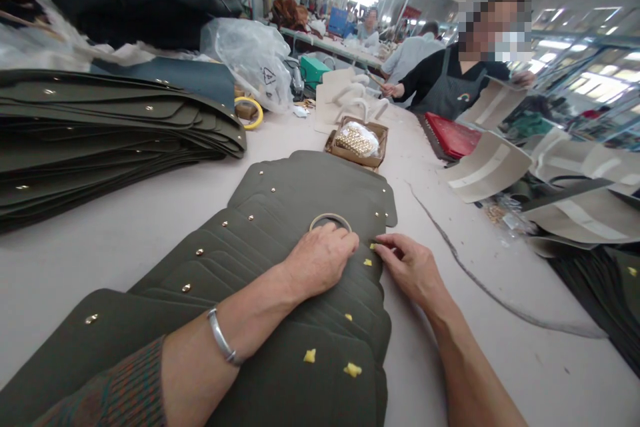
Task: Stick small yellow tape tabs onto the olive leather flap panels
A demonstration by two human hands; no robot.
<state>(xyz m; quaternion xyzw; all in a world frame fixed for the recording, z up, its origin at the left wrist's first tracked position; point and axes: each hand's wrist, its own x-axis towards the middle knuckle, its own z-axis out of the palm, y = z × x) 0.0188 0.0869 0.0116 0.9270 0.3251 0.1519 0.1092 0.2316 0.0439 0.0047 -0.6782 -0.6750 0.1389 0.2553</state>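
Dark olive panels (320, 180) lie overlapped in a fanned stack before me, with small gold metal studs along their edges. My left hand (320, 260) is closed over the panels, its fingers curled on a roll of tape (331, 217) whose pale rim shows beyond the knuckles. At the stack's right edge, thumb and forefinger of my right hand (410, 267) pinch a small piece of yellow tape (373, 246) against a panel. Other yellow tape bits (353, 370) sit on the nearer panels, covering spots along that edge.
At left rises a thick pile of olive panels (100, 134). A cardboard box (360, 140) with gold pieces stands beyond the stack, near a yellow tape roll (250, 114) and a plastic bag (255, 60). Across the table a co-worker (450, 80) handles beige panels; a cord (465, 267) crosses the right.
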